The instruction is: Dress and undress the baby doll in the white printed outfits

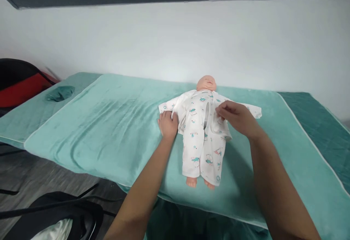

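Observation:
A baby doll (206, 83) lies on its back on a teal towel (109, 123), dressed in a white printed romper (203, 138) that is open down the front. My left hand (167, 124) is closed on the romper's edge at the doll's right side. My right hand (235, 117) pinches the other front flap of the romper over the doll's chest. The doll's bare feet (199, 182) stick out at the near end.
The towel covers a teal padded table (317, 123) against a white wall. A face hole (59, 93) shows at the table's left end. A black and red chair (19, 83) stands at far left, and a black object (62, 214) sits on the floor below.

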Demonstrator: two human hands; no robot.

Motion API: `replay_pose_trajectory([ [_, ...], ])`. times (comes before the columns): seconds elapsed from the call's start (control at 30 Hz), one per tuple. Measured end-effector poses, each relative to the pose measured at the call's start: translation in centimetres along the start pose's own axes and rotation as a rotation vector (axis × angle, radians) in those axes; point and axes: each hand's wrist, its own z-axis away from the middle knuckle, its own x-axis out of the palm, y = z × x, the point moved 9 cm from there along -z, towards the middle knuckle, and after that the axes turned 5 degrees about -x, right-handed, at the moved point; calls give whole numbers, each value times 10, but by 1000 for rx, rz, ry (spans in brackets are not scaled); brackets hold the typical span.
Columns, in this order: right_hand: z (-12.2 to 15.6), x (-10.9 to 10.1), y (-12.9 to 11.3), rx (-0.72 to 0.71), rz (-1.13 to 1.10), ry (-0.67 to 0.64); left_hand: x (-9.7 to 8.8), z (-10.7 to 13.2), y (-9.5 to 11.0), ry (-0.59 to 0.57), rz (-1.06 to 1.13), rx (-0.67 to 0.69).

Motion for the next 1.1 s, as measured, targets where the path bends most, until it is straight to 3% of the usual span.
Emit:
replay_pose_trajectory([
  [0.13, -47, -21, 24, 44, 64, 323, -5, 3, -1, 4, 129, 18],
  [0.23, -66, -22, 42, 23, 139, 520, -9, 7, -4, -46, 354, -2],
  [0.4, -67, 1, 77, 77, -49, 489, -21, 14, 3, -67, 717, -57],
  [0.47, -63, 4, 79, 70, -124, 474, -32, 18, 20, -44, 782, -17],
  [0.57, -63, 4, 77, 32, -172, 447, -52, 32, 66, -58, 744, 178],
  [0.7, -66, 1, 78, 1, -200, 441, -66, 71, 137, -97, 400, 624],
  [0.8, -68, 0, 81, -16, -167, 438, -62, 98, 159, -97, 179, 821],
  [0.93, -68, 0, 83, -33, -128, 428, -61, 99, 147, -118, 294, 788],
  [1.03, -70, 0, 83, -26, -120, 412, -60, 67, 123, -70, 392, 601],
  [1.1, -71, 1, 84, -8, -118, 398, -46, 34, 106, -87, 363, 408],
])
